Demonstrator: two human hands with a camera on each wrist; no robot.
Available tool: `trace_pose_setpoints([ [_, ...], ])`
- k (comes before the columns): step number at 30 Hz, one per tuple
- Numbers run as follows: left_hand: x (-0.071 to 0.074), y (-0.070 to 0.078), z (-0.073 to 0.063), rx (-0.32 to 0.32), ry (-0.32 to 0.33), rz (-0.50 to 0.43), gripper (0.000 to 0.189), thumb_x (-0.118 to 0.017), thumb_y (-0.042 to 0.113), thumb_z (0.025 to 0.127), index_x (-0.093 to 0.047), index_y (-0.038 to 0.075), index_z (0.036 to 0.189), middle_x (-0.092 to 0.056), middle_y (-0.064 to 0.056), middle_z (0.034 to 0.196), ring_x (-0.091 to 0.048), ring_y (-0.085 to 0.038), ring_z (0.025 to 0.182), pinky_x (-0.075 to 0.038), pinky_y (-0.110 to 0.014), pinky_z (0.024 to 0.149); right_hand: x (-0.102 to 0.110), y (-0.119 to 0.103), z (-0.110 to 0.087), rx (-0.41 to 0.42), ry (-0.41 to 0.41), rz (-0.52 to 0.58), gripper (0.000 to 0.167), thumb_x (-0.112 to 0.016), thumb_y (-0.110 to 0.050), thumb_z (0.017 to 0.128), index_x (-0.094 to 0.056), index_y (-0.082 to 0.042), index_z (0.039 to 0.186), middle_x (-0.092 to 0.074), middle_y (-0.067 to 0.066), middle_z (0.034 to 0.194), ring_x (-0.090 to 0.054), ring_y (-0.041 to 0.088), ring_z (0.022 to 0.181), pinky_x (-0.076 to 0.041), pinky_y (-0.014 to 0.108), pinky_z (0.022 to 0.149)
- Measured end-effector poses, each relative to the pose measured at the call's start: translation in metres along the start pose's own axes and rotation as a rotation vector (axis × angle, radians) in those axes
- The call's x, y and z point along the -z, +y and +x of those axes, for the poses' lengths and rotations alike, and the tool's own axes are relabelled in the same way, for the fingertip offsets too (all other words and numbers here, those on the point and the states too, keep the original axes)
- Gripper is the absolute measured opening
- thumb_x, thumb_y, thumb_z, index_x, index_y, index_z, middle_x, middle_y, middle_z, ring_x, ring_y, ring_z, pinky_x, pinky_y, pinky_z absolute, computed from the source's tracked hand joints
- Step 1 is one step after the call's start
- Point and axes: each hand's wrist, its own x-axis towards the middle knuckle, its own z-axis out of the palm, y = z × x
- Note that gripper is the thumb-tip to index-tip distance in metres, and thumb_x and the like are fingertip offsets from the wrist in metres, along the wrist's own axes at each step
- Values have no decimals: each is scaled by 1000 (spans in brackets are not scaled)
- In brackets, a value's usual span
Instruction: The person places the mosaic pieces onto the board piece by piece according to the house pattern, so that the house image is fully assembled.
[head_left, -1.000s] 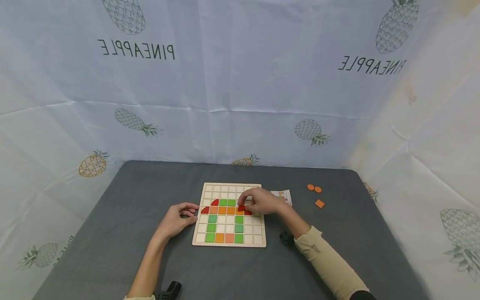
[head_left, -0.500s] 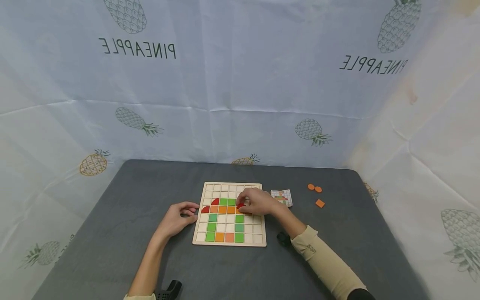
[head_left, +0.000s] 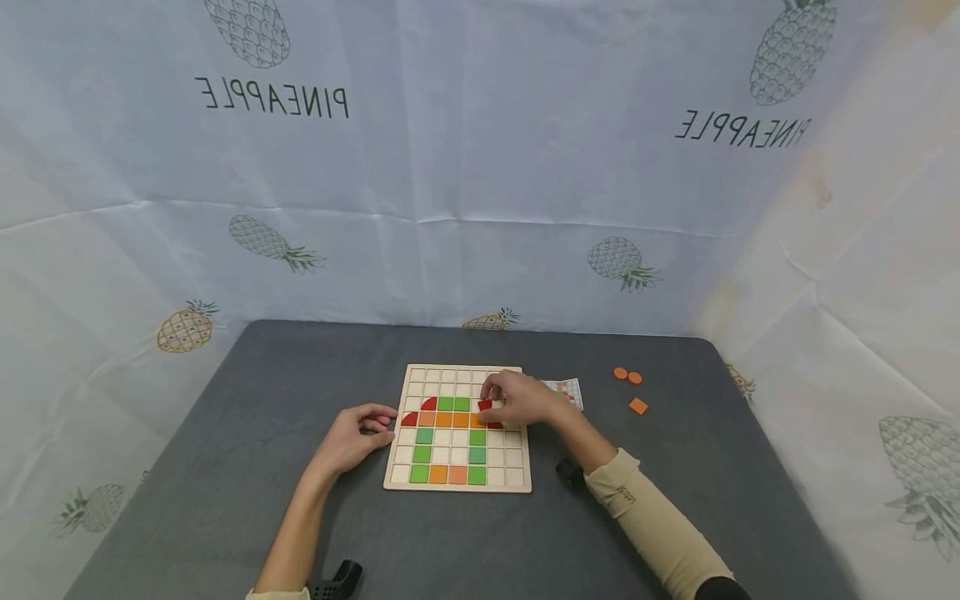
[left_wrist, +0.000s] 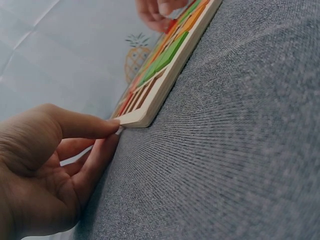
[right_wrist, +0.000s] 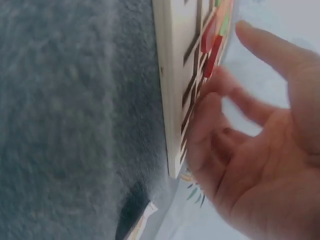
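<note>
A wooden grid board (head_left: pixel 459 489) lies on the table, several of its squares filled with green, orange and red tiles. At its left edge, my left hand (head_left: pixel 352 439) pinches the rim between thumb (left_wrist: pixel 92 125) and fingers, as the left wrist view shows. My right hand (head_left: pixel 525 399) is over the board's right side. Its index fingertip is right at a red tile (right_wrist: pixel 214 56), which sits beside the green row, while the thumb (right_wrist: pixel 260 42) stands apart from it. Another red tile (head_left: pixel 495 425) is partly hidden under the right hand.
A small printed pattern card (head_left: pixel 568 390) lies right of the board, partly behind the right hand. Further right are two orange round pieces (head_left: pixel 620 373) and an orange square tile (head_left: pixel 638 406). A pineapple-print curtain (head_left: pixel 450 167) hangs behind the grey table (head_left: pixel 315 350).
The right hand's fingers have spread and drawn slightly right, exposing the red tile they held on the board. The left hand stays at the board's left edge.
</note>
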Motion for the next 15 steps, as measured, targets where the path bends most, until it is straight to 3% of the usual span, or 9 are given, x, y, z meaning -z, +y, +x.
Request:
trace_pose_setpoints([
  [2,0,0,-1,-3,-2,-7,35,-79,0,95,-74,-2,129,-72,-17,115,-66,-16,95,-53,-22,79,-2,-2,0,-37,-7,-20,35,-80,-42,98,-71,-12,114,-69,2,100,-60,14,83,-50,32,77],
  [5,1,0,-1,-6,-6,-19,35,-79,0,94,-73,-2,129,-72,-17,116,-66,-16,96,-53,-23,80,-4,-4,2,-45,-5,-28,29,-79,-38,99,-70,-12,109,-64,-1,90,-54,11,74,-44,28,71],
  [9,0,0,-2,-5,-7,-20,35,-79,1,95,-73,-1,129,-72,-17,116,-66,-16,96,-53,-23,80,-6,-6,4,0,0,-2,14,-76,-18,100,-72,-9,111,-66,1,94,-55,10,80,-47,27,76],
  [15,1,0,-2,0,-4,-25,35,-79,1,95,-73,-1,129,-72,-17,116,-65,-17,96,-53,-23,79,-8,-6,6,14,21,11,18,-69,-6,101,-75,-10,117,-73,4,104,-60,11,87,-52,29,81],
])
